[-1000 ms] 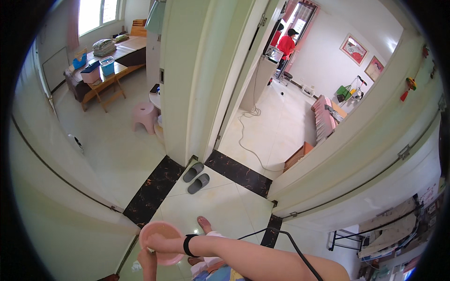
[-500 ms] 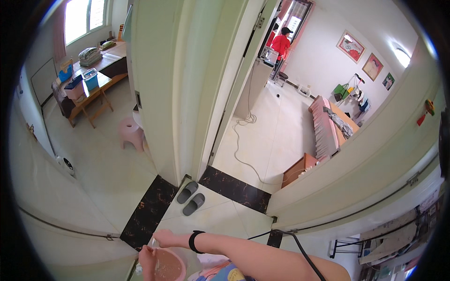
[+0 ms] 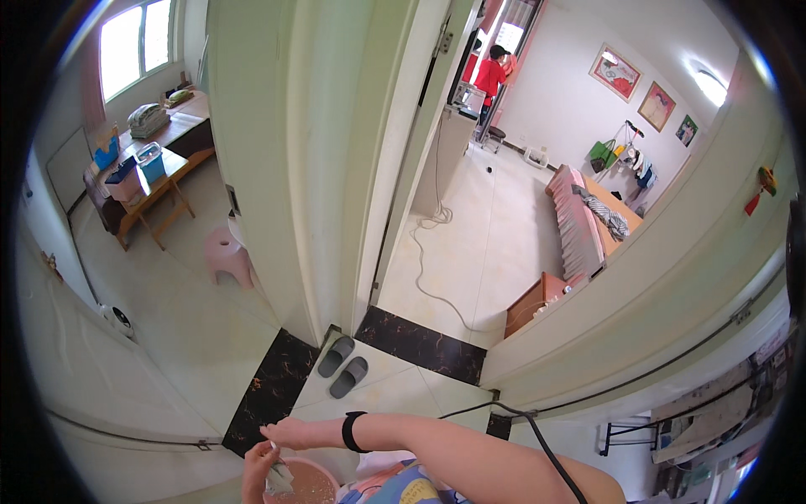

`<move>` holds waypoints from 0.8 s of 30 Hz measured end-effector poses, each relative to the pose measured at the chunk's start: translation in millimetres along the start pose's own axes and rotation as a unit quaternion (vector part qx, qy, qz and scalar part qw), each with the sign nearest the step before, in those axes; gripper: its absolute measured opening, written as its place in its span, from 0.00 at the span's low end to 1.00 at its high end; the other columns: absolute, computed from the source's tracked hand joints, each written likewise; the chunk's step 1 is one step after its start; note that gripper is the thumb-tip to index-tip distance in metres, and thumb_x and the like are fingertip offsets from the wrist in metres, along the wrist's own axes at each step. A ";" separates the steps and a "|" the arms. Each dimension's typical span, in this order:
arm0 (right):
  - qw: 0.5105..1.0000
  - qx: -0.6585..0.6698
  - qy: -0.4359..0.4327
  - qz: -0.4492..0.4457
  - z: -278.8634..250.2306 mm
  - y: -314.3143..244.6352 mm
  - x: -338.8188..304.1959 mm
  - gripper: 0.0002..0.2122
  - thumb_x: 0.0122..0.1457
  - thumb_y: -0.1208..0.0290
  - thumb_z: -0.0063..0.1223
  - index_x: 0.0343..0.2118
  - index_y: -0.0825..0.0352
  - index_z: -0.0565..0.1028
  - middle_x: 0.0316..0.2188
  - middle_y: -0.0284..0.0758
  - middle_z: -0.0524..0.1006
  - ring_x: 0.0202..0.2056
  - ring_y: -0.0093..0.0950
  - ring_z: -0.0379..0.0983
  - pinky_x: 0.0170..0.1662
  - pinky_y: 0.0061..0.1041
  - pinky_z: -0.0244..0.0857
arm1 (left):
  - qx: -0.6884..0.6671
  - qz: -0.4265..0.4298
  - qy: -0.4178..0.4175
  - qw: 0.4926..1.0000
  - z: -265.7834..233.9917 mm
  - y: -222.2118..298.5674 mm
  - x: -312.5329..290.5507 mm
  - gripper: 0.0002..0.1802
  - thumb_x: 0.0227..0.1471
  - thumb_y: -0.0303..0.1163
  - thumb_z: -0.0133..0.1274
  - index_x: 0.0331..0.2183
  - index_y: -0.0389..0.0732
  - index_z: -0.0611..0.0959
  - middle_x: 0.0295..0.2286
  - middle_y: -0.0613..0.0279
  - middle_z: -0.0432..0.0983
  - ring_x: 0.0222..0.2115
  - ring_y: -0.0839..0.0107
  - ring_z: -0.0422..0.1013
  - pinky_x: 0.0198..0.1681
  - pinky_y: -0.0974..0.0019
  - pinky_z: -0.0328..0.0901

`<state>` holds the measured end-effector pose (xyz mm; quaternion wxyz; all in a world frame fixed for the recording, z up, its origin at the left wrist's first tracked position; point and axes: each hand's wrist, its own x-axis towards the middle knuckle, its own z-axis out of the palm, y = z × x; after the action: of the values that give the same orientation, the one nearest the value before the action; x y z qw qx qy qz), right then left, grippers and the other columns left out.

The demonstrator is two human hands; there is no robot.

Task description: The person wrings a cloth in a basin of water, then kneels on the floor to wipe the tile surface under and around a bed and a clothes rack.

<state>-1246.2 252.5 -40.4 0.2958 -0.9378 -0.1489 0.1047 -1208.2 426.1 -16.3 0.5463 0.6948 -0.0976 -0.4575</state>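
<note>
At the bottom edge a pink bowl (image 3: 312, 485) with brownish speckled contents sits close to my body. My left hand (image 3: 255, 472) comes up at the bowl's left rim, closed on a crumpled grey wrapper (image 3: 278, 480). My right hand (image 3: 287, 433) reaches across from the right just above the bowl, a black band (image 3: 350, 431) on its wrist. Its fingers point left, and I cannot tell whether they pinch anything.
Grey slippers (image 3: 344, 368) lie on the tiles by a pale green wall end (image 3: 319, 168). Black threshold tiles (image 3: 424, 346), a white cable (image 3: 430, 281), a black cable (image 3: 525, 420), a pink stool (image 3: 227, 256), a wooden table (image 3: 155, 181), a pink sofa (image 3: 578, 231). A person in red (image 3: 489, 77) stands far back.
The view has tilted up and the bowl has dropped toward the lower edge. My right hand moved from the bowl's rim to just above it; my left hand now grips the wrapper.
</note>
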 end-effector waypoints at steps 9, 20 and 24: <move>0.990 -0.039 -0.014 -0.131 23.0 -73.7 16.5 0.11 0.44 0.69 0.52 0.31 0.66 0.72 0.27 0.37 0.72 0.36 0.38 0.70 0.36 0.33 0.65 | -0.014 0.104 0.063 0.992 -18.1 -39.7 -59.2 0.23 0.37 0.27 0.57 0.40 0.35 0.76 0.35 0.63 0.75 0.36 0.73 0.69 0.40 0.68 0.64; 0.936 -0.195 -0.046 -0.290 70.1 -174.1 -3.6 0.09 0.46 0.69 0.48 0.32 0.63 0.67 0.25 0.31 0.69 0.30 0.28 0.70 0.29 0.24 0.65 | -0.097 -0.017 0.034 0.995 -22.0 -91.5 -166.7 0.12 0.39 0.30 0.59 0.31 0.36 0.79 0.25 0.65 0.74 0.28 0.76 0.69 0.28 0.68 0.63; 0.916 -0.291 -0.041 -0.272 108.2 -181.4 -2.1 0.07 0.48 0.69 0.46 0.29 0.62 0.66 0.19 0.29 0.72 0.22 0.28 0.73 0.20 0.26 0.65 | 0.128 0.003 0.146 0.981 -20.3 -112.4 -183.8 0.15 0.39 0.37 0.57 0.26 0.35 0.79 0.22 0.53 0.75 0.24 0.62 0.71 0.27 0.58 0.64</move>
<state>-1318.4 450.0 -20.8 0.0205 -0.9004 -0.4345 0.0106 -1337.5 599.7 -14.8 0.4629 0.8177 -0.0765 -0.3335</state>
